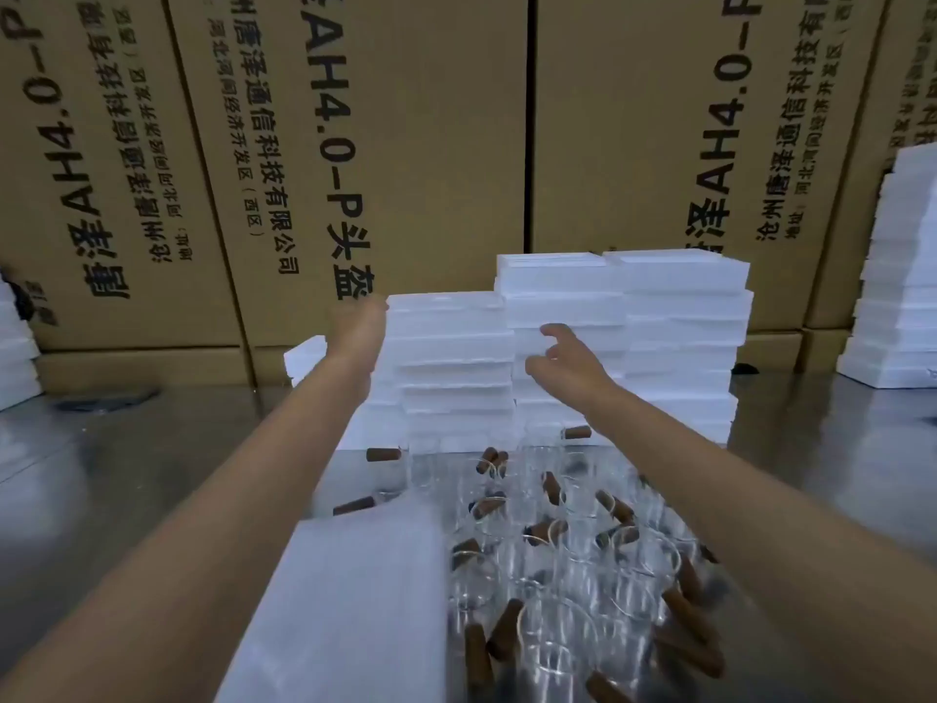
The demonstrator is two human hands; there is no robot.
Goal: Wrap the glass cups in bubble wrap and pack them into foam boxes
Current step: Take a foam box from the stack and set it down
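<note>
This is a warehouse or packing room. Tall brown cardboard cartons [405, 144] printed with Chinese company text and a product code stand in a wall behind a shiny metal tabletop [127, 449]. Stacks of white foam boxes [623, 337], many clear glass cups [557, 575] and a pile of bubble wrap [355, 601] crowd it.

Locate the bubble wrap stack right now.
Head view: the bubble wrap stack lies low and left of centre on the table, under the left forearm, with the glass cups right beside it and the foam boxes behind.
</note>
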